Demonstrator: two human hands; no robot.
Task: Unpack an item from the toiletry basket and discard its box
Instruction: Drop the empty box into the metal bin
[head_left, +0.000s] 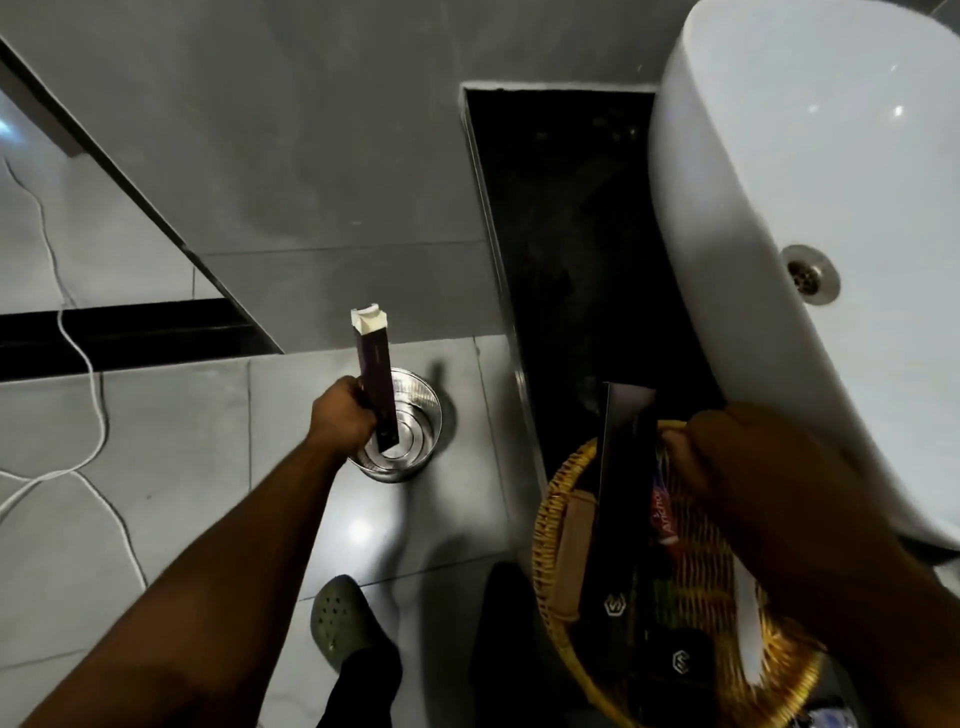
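- Fingers (363, 410) of left hand (340, 418) wrapped tight around lower part of long dark box (376, 379), gripping it near its bottom end.
- Box held nearly upright, bottom end over open mouth of small metal bin (415, 426) on floor; pale open flaps at top end, pointing away.
- Whether box touches inside of bin: cannot tell.
- Right hand (727, 457), blurred and close to camera, closed on far rim of wicker basket (550, 519); exact finger positions hard to make out.
- Basket held at lower right, partly under rim of white sink (779, 208), which crowds that side.
- Inside basket: tall dark flat package (623, 493) leaning upright, red tube (662, 514) beside it, other dark items lower down, too murky to tell apart.
- Grey tiled floor (182, 441) all around bin; dark recessed strip (571, 234) between bin and sink.
- White cable (93, 395) trailing across floor at left, well apart from bin.
- Green clog (343, 618) on foot at bottom, near bin side.
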